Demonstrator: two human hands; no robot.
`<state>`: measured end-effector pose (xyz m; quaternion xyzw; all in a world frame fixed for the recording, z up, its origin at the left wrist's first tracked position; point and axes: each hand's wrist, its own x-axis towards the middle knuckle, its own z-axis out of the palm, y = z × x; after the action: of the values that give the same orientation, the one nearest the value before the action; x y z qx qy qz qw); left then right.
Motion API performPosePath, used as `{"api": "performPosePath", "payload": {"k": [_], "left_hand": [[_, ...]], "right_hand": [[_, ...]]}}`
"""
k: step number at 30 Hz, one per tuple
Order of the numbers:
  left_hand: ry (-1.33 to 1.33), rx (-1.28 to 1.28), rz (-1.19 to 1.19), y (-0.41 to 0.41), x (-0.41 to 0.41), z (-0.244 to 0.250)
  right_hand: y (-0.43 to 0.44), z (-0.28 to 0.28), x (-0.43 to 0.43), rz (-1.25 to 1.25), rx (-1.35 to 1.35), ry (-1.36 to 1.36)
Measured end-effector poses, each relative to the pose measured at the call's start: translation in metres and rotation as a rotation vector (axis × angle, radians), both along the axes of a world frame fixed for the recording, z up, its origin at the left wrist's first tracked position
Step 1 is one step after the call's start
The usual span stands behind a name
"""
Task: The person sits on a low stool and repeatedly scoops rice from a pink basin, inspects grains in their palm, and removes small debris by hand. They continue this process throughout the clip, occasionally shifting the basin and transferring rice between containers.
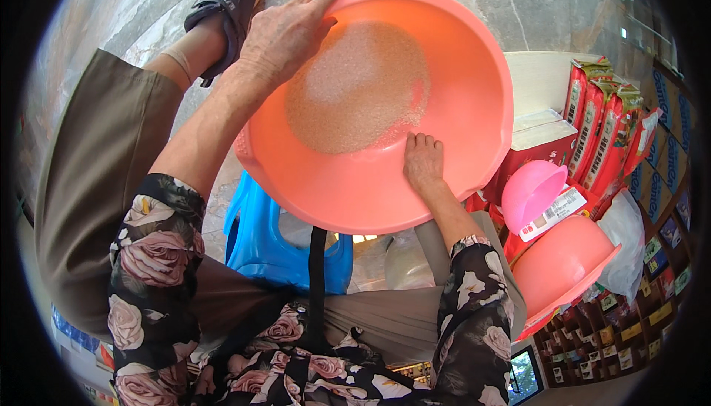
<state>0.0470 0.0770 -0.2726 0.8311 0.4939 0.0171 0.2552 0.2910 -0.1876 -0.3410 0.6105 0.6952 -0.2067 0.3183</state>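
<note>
A large pink plastic basin (466, 184) sits above a blue plastic stool (272, 250), between the person's legs. On its bottom lies a wide layer of small pale-brown grains (355, 100), thinner towards the right where pink plastic shows through. My left hand (294, 33) grips the basin's upper left rim, its thumb on the inner side. Inside the basin, my right hand (424, 159) rests with curled fingers at the lower right edge of the grains. Whether those fingers hold any grains cannot be told.
To the right stand several red packages (597, 128), a red box with a white top (541, 134), a small pink bowl (530, 195) and another pink basin (561, 267). A white plastic bag (625, 245) lies beside them. Cartons (664, 145) are stacked farther right. The floor is marble-patterned.
</note>
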Motion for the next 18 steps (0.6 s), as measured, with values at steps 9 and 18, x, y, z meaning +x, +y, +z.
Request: {"api": "performPosePath", "payload": {"k": [9, 18], "left_hand": [[0.014, -0.015, 0.008, -0.001, 0.001, -0.001], [0.001, -0.008, 0.004, 0.001, -0.001, -0.002]], "right_hand": [[0.004, 0.003, -0.006, -0.016, -0.035, 0.049], [0.001, -0.002, -0.008, 0.018, -0.051, 0.062]]}}
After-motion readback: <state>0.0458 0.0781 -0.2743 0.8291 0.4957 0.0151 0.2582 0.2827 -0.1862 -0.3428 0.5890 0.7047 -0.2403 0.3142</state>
